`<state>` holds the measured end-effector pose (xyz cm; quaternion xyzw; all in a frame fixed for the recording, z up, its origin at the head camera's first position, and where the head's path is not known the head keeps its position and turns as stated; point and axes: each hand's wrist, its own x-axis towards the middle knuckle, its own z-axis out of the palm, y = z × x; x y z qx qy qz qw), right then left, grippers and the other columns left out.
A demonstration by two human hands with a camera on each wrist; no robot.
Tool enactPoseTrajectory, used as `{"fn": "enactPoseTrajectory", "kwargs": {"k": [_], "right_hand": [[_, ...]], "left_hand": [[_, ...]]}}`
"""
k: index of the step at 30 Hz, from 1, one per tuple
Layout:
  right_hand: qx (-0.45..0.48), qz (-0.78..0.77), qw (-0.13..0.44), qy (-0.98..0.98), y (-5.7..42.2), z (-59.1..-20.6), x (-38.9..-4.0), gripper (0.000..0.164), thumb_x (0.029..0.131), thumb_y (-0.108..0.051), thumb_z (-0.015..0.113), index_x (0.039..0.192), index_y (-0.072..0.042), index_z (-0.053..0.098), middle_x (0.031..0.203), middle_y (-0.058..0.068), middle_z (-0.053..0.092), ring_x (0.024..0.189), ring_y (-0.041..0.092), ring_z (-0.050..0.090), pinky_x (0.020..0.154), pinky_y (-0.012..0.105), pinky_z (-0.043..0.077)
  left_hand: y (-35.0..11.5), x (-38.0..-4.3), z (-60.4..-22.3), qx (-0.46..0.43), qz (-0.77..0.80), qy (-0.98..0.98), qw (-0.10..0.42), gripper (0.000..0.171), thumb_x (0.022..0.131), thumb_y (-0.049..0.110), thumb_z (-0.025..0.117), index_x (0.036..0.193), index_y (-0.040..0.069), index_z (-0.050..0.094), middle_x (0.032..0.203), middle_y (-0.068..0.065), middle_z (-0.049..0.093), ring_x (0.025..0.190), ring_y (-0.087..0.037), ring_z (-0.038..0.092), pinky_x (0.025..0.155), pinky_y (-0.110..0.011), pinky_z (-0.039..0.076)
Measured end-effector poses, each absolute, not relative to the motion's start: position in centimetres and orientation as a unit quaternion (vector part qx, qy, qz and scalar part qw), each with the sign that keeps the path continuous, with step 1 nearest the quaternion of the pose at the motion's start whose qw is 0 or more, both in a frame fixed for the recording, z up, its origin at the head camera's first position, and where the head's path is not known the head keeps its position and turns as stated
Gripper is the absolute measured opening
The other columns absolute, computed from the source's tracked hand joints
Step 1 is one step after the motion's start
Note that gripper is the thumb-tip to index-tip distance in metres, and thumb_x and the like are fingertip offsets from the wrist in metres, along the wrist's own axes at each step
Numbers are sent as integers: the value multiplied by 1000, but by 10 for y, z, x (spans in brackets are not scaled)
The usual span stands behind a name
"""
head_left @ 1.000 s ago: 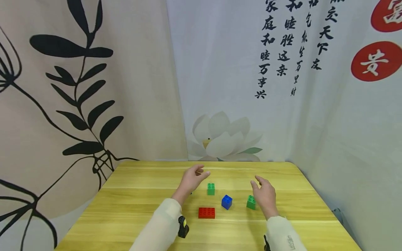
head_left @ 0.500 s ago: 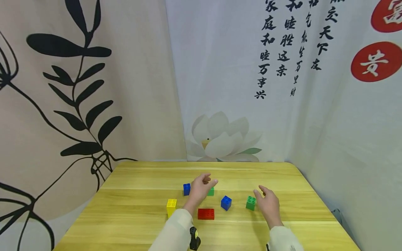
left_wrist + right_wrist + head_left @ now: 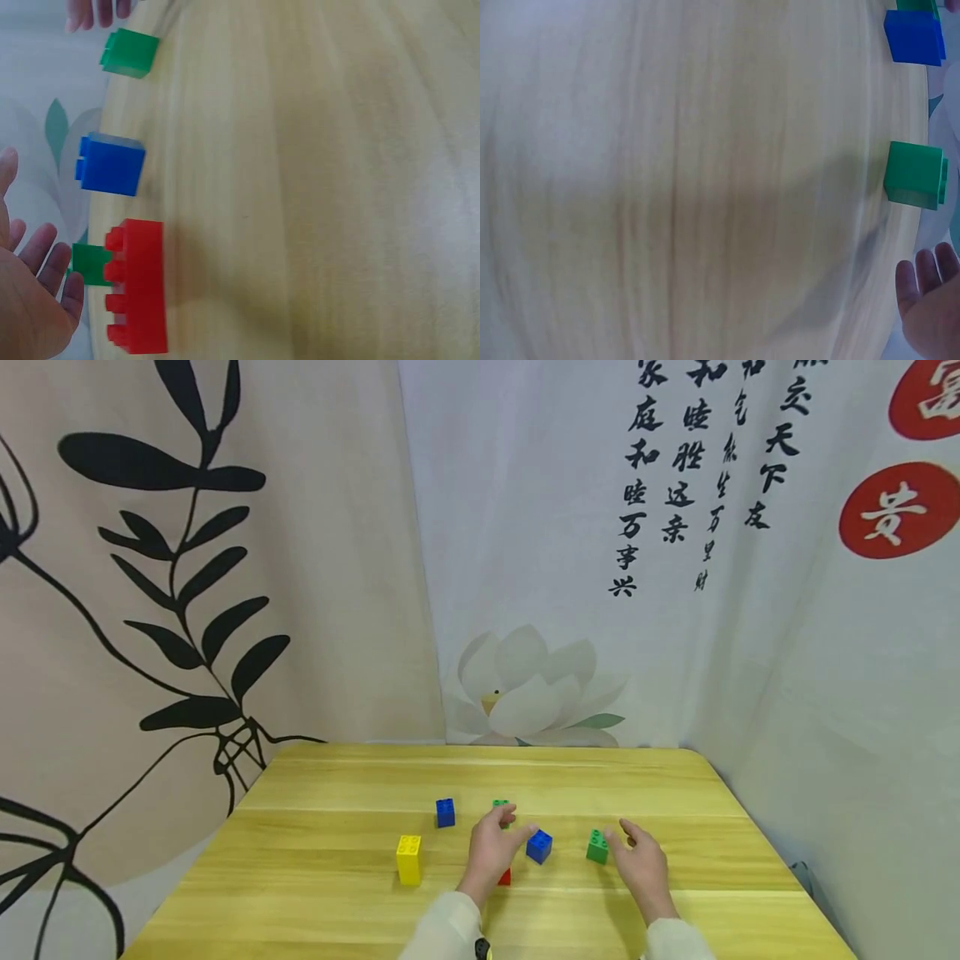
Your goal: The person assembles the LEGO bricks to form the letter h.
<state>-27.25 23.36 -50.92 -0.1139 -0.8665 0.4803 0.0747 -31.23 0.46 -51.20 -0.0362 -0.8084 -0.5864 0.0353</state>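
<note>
My left hand [image 3: 492,853] hovers with loosely bent fingers, its thumb close to a blue toy brick [image 3: 538,847] in the head view. Below it a red brick [image 3: 505,877] is mostly hidden, and a green brick [image 3: 501,802] peeks out behind the fingers. In the left wrist view the long red brick [image 3: 142,286] lies in front of that green brick [image 3: 91,264]. My right hand [image 3: 639,865], fingers relaxed, holds nothing; it is just right of another green brick [image 3: 597,847]. The right wrist view has this green brick [image 3: 915,175] above the fingers.
Farther left on the wooden table [image 3: 315,877] stand a tall yellow brick [image 3: 408,860] and a blue brick [image 3: 446,812]. A printed curtain [image 3: 345,568] hangs directly behind the table's far edge.
My left hand has moved right and nearer, uncovering the yellow and left blue bricks and now covering much of the red one. The right hand has come slightly nearer and right.
</note>
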Motion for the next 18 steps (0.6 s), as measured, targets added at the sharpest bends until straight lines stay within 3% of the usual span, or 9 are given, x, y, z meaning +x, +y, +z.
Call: {"fn": "enactPoseTrajectory", "kwargs": {"k": [18], "right_hand": [[-124,514,37,-848,234,-529,-273,70,96,-30,65,149,4,34,152,30,30,137,51,29,104,64,34]], "left_hand": [[13,-311,-522,-38,-543,-839,17,54,82,29,83,126,3,65,114,-12,67,108,-34,61,85,-45,54]]}}
